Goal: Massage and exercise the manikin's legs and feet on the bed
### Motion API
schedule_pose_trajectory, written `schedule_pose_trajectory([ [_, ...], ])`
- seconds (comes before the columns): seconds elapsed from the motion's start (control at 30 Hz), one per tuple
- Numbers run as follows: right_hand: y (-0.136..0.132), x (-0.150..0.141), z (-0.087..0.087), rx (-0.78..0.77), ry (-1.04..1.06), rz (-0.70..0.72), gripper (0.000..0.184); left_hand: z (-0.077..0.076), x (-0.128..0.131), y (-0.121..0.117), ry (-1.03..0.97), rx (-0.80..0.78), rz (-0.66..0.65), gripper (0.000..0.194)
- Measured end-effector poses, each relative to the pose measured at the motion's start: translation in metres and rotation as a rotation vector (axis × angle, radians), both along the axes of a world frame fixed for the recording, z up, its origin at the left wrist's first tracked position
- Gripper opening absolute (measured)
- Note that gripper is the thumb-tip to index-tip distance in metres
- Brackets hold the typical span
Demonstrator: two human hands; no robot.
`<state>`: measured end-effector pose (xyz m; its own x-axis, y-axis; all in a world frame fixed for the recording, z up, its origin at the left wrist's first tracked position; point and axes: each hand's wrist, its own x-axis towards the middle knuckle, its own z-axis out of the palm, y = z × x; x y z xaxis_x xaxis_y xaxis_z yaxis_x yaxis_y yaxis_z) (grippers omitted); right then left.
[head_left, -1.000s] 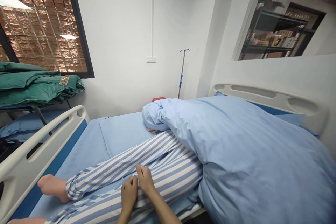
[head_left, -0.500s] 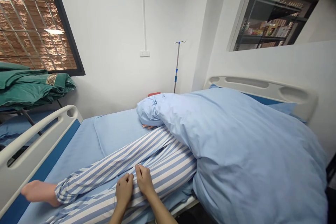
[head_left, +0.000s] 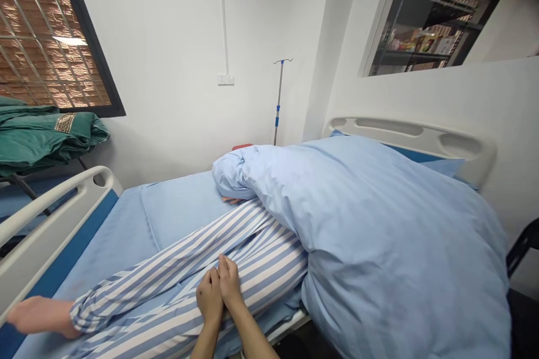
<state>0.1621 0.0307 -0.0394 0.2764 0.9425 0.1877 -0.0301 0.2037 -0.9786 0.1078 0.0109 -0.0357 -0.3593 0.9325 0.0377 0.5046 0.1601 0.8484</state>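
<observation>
My left hand (head_left: 209, 295) and my right hand (head_left: 229, 279) are side by side and touching, over the near leg of blue-and-white striped trousers (head_left: 269, 269). Both hands are closed, knuckles up, with the fingers curled under. Whatever may be inside them is hidden. The trousers are on a figure lying on the bed, with one bare foot (head_left: 40, 315) at the left. A light blue quilt (head_left: 379, 224) is heaped over the upper body. Fingertips (head_left: 231, 200) of the lying figure show from under the quilt's edge.
The bed's footboard (head_left: 54, 207) is at the left, and the headboard (head_left: 446, 137) at the back right. A drip stand (head_left: 278, 101) rises behind the bed. Green folded cloth (head_left: 42, 137) lies at far left. A black chair (head_left: 524, 244) is at the right edge.
My hands have come together from a small gap and now touch. The whole view has shifted slightly, so the bed appears further left. The quilt looks unchanged.
</observation>
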Motion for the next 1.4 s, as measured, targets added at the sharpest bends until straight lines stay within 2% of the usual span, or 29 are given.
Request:
schedule_pose_trajectory([
  [0.23,-0.001,0.003,0.001,-0.027,-0.127,0.049,0.036,-0.001,-0.003,-0.001,0.064,0.024,-0.068,0.037],
  [0.33,-0.004,0.015,0.018,-0.031,-0.320,0.044,0.039,0.000,-0.002,-0.002,0.141,0.030,-0.077,0.035],
  [0.47,-0.009,0.033,0.047,0.056,-0.551,0.038,0.040,-0.002,0.001,-0.003,0.221,0.046,-0.094,0.032],
  [0.53,-0.011,0.039,0.051,0.078,-0.619,0.036,0.041,-0.003,0.001,-0.004,0.240,0.051,-0.098,0.030],
  [0.6,-0.012,0.042,0.044,0.075,-0.677,0.019,0.042,-0.005,0.002,-0.003,0.252,0.055,-0.103,0.030],
  [0.73,-0.015,0.042,0.016,0.063,-0.835,-0.046,0.040,-0.006,0.002,-0.003,0.260,0.028,-0.122,0.031],
  [0.8,-0.017,0.040,0.007,0.062,-0.885,-0.074,0.039,-0.006,0.003,-0.004,0.267,0.005,-0.123,0.032],
  [1.0,-0.018,0.041,0.008,0.054,-0.844,-0.099,0.041,-0.007,0.003,-0.003,0.301,-0.011,-0.153,0.032],
  [1.1,-0.018,0.042,0.010,0.053,-0.799,-0.111,0.042,-0.003,0.000,0.005,0.255,-0.023,-0.189,0.034],
  [1.3,-0.016,0.045,0.009,0.070,-0.621,-0.109,0.043,0.021,0.015,0.020,-0.080,0.140,-0.185,0.036],
  [1.4,-0.015,0.047,0.008,0.074,-0.478,-0.103,0.042,0.021,0.029,0.020,-0.234,0.175,-0.144,0.038],
])
